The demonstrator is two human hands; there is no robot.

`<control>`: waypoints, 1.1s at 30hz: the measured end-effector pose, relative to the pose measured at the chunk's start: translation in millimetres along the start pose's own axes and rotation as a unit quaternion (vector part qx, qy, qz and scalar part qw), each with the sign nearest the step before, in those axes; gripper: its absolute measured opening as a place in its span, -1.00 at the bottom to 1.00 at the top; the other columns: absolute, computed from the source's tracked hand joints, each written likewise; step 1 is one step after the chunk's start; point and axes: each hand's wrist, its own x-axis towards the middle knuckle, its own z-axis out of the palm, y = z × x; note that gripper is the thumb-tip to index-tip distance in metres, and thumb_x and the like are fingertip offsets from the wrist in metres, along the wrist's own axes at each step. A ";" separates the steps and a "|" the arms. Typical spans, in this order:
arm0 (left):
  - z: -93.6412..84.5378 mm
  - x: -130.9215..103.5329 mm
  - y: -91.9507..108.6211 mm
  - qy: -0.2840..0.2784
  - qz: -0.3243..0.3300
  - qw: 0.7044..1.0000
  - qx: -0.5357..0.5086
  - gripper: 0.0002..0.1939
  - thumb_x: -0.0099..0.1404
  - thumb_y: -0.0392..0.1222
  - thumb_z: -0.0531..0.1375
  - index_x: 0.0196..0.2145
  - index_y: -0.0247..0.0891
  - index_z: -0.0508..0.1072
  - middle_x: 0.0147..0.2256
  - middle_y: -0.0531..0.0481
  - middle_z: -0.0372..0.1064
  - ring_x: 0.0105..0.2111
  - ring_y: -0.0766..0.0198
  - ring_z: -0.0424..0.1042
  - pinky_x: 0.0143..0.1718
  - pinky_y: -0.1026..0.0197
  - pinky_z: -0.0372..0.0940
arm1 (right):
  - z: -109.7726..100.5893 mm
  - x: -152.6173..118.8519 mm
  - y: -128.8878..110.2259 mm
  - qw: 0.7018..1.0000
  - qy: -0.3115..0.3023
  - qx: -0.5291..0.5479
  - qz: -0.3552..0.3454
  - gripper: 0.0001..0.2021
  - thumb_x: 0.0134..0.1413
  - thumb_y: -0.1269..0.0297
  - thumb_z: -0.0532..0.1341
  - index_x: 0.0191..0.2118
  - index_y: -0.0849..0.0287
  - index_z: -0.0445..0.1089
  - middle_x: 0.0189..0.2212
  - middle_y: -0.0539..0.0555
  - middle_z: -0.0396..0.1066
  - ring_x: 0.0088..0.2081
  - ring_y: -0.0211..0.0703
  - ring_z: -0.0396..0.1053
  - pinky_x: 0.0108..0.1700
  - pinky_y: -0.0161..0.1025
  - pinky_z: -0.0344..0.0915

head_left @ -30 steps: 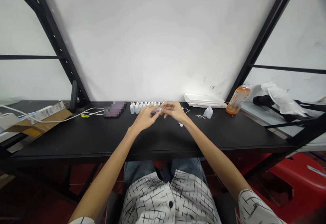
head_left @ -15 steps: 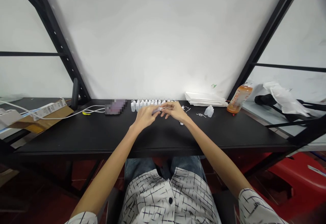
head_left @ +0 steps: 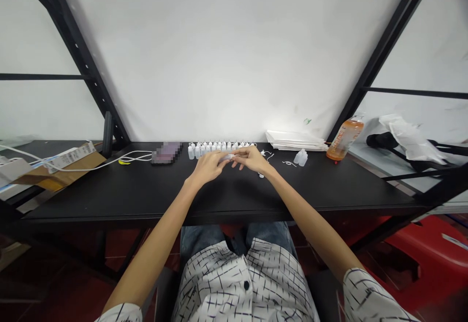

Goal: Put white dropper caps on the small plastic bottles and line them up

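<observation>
My left hand (head_left: 209,168) and my right hand (head_left: 252,160) meet over the middle of the black table. Between their fingertips is a small translucent white bottle (head_left: 227,156), mostly covered by the fingers. The left fingers close round its body, while the right fingers pinch at its other end, where a cap may be hidden. Just behind the hands stands a row of small white bottles (head_left: 198,151) with thin tips, partly blocked from sight. Loose white caps with straps (head_left: 269,156) lie beside my right hand.
Two or so uncapped small bottles (head_left: 301,157) stand at right near a loose white strap (head_left: 288,163). Behind is a stack of white sheets (head_left: 294,140). An orange drink bottle (head_left: 345,139) stands farther right. Leftward are a blurred phone (head_left: 166,153), white cable (head_left: 109,165) and cardboard box (head_left: 62,171).
Both hands stay nearly in place, with the small bottle still between the fingers. The view shifts slightly; nothing else visibly moves.
</observation>
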 end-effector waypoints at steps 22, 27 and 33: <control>-1.5 1.2 -0.6 0.010 0.017 1.000 -0.007 -0.71 0.37 -0.24 0.13 -0.03 -0.22 0.57 -0.29 -0.09 0.52 -0.33 0.18 0.44 -0.34 0.24 0.24 | 5.5 0.4 -0.5 0.999 0.020 0.029 -0.007 -0.65 -0.21 0.09 0.46 -0.39 0.29 0.50 -0.55 0.13 0.53 -0.47 -0.07 0.55 -0.57 -0.34 0.39; 1.5 1.2 -1.3 0.029 0.027 0.999 0.012 -0.70 0.37 -0.25 0.13 -0.01 -0.21 0.57 -0.27 -0.09 0.53 -0.30 0.18 0.46 -0.32 0.24 0.24 | 6.5 -0.5 -4.3 0.999 0.018 0.040 -0.003 -0.65 -0.19 0.09 0.46 -0.38 0.29 0.50 -0.51 0.15 0.55 -0.45 -0.05 0.57 -0.57 -0.34 0.40; 0.7 1.1 0.2 0.040 0.027 0.998 0.033 -0.70 0.35 -0.27 0.15 -0.02 -0.20 0.58 -0.23 -0.10 0.55 -0.27 0.17 0.48 -0.31 0.23 0.24 | 6.8 -1.4 -5.4 0.998 0.023 0.053 0.000 -0.68 -0.18 0.14 0.45 -0.37 0.29 0.49 -0.49 0.17 0.56 -0.39 -0.01 0.58 -0.54 -0.33 0.40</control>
